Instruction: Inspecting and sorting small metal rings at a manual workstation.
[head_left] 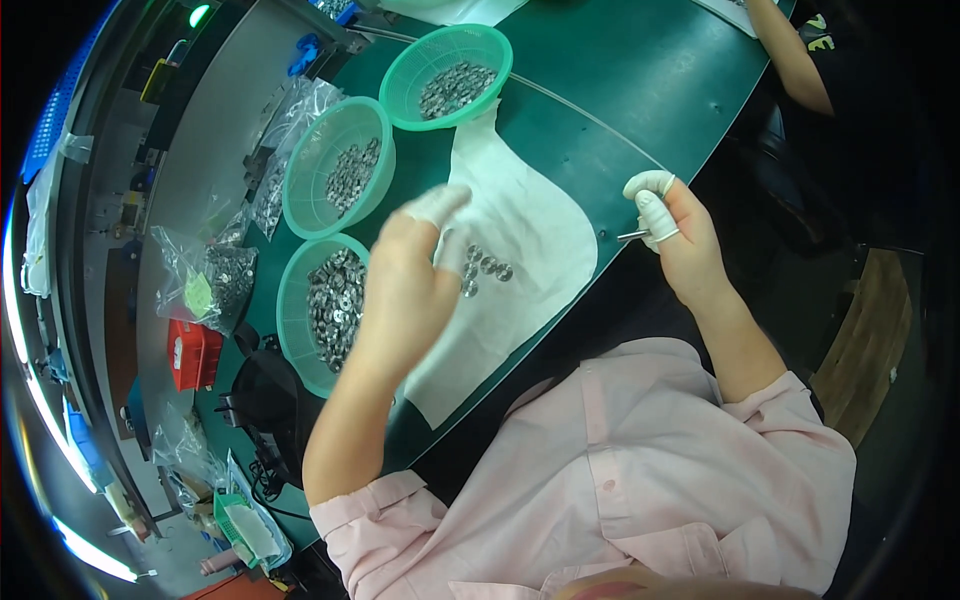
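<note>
My left hand (405,275) hovers over the left part of a white cloth (545,225), smeared by motion. Its index finger and thumb wear white finger cots and stand apart, with nothing visible between them. Beside its fingertips, several small round metal pieces (488,265) lie loose on the cloth. Off the table's front edge, my right hand (685,235) is closed, finger cots on its thumb and finger. Out of its grip pokes the end of a thin metal rod (632,236); the fingers hide the rest.
Three green plastic baskets (335,120) of small metal parts stand along the cloth's left and far sides. Behind them lie clear bags (225,280) of parts, a red box (195,355) and a black object (265,390). Another person's arm (795,60) shows at the far right.
</note>
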